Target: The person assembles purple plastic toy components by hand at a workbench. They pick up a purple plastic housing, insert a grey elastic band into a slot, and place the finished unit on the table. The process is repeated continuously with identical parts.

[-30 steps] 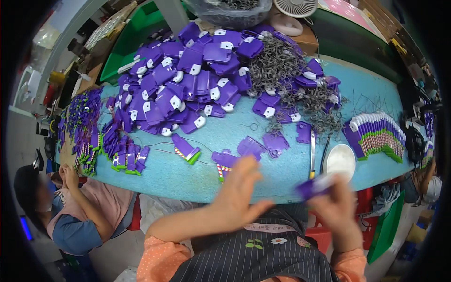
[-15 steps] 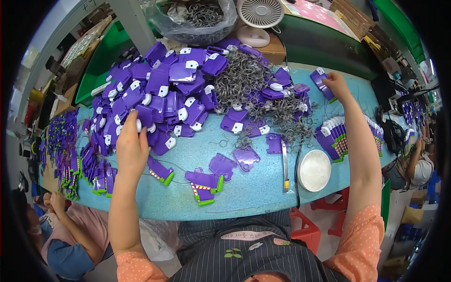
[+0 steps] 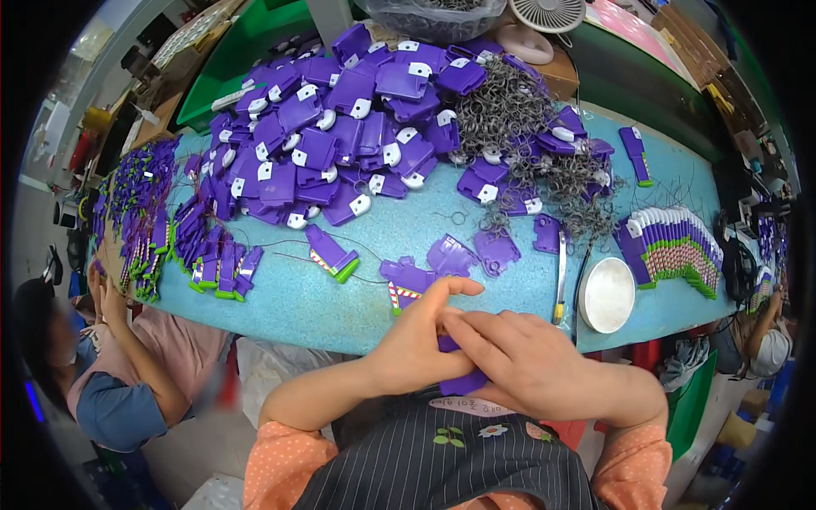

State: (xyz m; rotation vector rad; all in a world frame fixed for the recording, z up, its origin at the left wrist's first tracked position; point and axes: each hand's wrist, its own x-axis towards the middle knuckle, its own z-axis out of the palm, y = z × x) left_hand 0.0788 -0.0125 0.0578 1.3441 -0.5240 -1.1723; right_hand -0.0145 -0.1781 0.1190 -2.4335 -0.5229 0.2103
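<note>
Obscured and Cropped Items

The left hand (image 3: 416, 340) and right hand (image 3: 531, 361) overlap, concealing most of a purple part (image 3: 463, 382); its full outline is indeterminate. The view's upper edge crops the fan (image 3: 551, 12) and plastic bag (image 3: 425, 30). Rings in the gray heap (image 3: 501, 110) are too small to distinguish individually.

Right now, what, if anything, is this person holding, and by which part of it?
A purple plastic piece, between the left hand and right hand; they cover it too much to tell which part.
</note>
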